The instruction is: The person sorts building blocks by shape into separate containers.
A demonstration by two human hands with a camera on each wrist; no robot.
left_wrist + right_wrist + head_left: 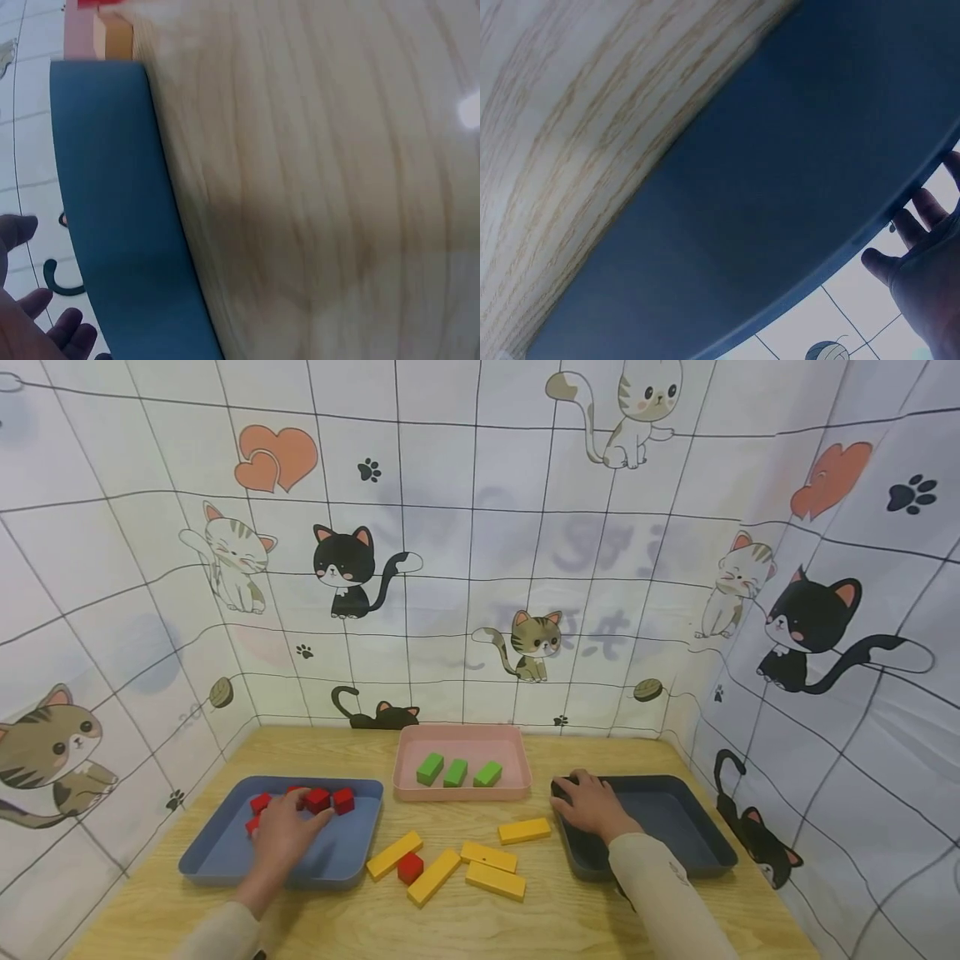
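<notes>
My left hand [283,833] is over the blue tray [352,852] on the left, fingers and thumb spread apart close to several red cubes [343,800] in it. Its fingers [67,322] show bare above the tray's outer wall in the left wrist view. On the right, my right hand [591,806] reaches over the near-left side of the dark tray [667,827], its fingertips around the far left corner. Relaxed, slightly bent fingers [911,225] lie right at that tray's rim in the right wrist view, with nothing seen between them.
Several yellow blocks [495,882] lie on the wooden table [450,935] between the trays, with one red cube [410,867] among them. Behind stands a pink tray [517,756] with three green blocks [455,773]. A cat-print curtain [450,568] surrounds the table.
</notes>
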